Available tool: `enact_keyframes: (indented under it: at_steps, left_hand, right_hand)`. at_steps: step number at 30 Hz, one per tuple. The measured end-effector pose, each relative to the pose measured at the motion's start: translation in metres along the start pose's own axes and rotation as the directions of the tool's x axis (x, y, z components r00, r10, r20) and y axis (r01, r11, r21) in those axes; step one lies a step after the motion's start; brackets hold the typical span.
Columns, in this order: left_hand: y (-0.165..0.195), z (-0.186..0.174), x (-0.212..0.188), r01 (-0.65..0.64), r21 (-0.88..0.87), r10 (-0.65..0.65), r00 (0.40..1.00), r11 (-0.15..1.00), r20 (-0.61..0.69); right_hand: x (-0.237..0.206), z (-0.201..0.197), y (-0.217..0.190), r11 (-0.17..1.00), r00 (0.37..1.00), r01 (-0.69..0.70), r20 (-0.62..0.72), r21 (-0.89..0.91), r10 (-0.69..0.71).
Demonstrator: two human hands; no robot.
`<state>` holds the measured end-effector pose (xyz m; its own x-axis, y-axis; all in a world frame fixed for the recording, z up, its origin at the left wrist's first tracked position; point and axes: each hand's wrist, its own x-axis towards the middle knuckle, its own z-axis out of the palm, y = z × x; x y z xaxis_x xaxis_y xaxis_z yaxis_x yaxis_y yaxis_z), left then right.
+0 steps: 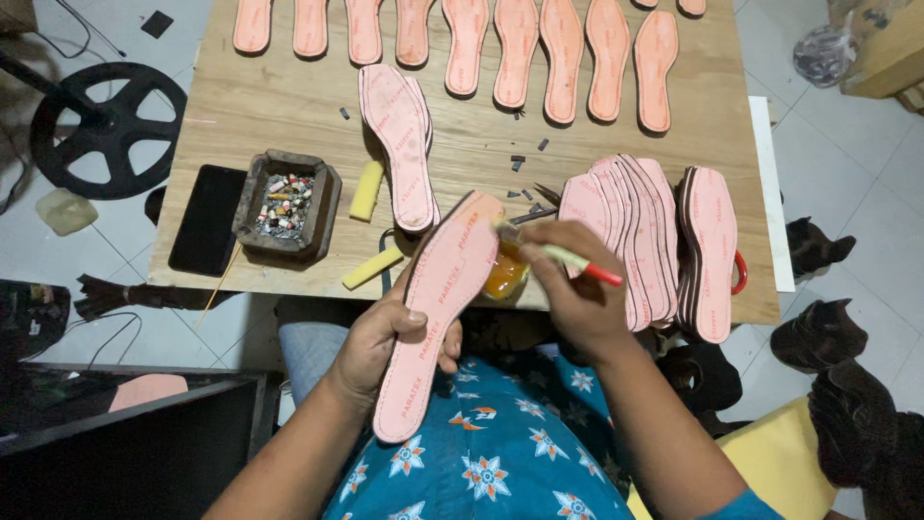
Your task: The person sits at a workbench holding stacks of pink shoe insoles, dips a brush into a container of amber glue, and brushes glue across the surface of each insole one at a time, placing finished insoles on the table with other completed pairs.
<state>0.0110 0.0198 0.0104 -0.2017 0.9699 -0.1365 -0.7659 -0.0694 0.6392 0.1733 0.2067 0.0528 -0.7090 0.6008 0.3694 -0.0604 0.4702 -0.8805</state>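
Note:
My left hand (385,339) grips a pink shoe insole (438,308) by its lower half, holding it tilted over my lap at the table's near edge. My right hand (570,286) holds a small brush (558,254) with a pale handle and red end; its bristles touch the insole's upper tip. A small jar of orange glue (504,277) sits just below the brush, between the two hands.
On the wooden table (289,106), a fanned stack of pink insoles (654,241) lies right of my hand, another pair (399,144) at the centre, and a row (500,43) along the far edge. A black phone (206,220), a dark tray of butts (286,204) and yellow sponge pieces (367,190) lie left.

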Motion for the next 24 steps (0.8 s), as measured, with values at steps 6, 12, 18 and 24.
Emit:
enact_keyframes:
  at_steps: [6, 12, 18, 24]
  left_hand:
    - [-0.009, -0.026, -0.002, -0.053, -0.199, 0.046, 0.998, 0.978, -0.043]
    - [0.006, -0.009, -0.005, -0.165, -0.385, 0.079, 0.97, 0.908, -0.231]
    - [0.018, 0.007, -0.011, -0.246, -0.419, 0.155, 0.959, 0.874, -0.238]
    - [0.019, 0.009, -0.009, -0.207, -0.329, 0.164, 0.974, 0.921, -0.154]
  right_hand:
    - [-0.004, 0.0, 0.015, 0.932, 0.928, -0.362, 0.108, 0.034, 0.356]
    - [0.019, 0.011, 0.052, 0.785, 0.989, 0.025, 0.127, -0.619, 0.069]
    - [0.025, 0.007, 0.039, 0.864, 0.989, -0.014, 0.122, -0.504, 0.087]
    - [-0.001, -0.035, 0.02, 0.822, 0.993, 0.03, 0.113, -0.568, 0.042]
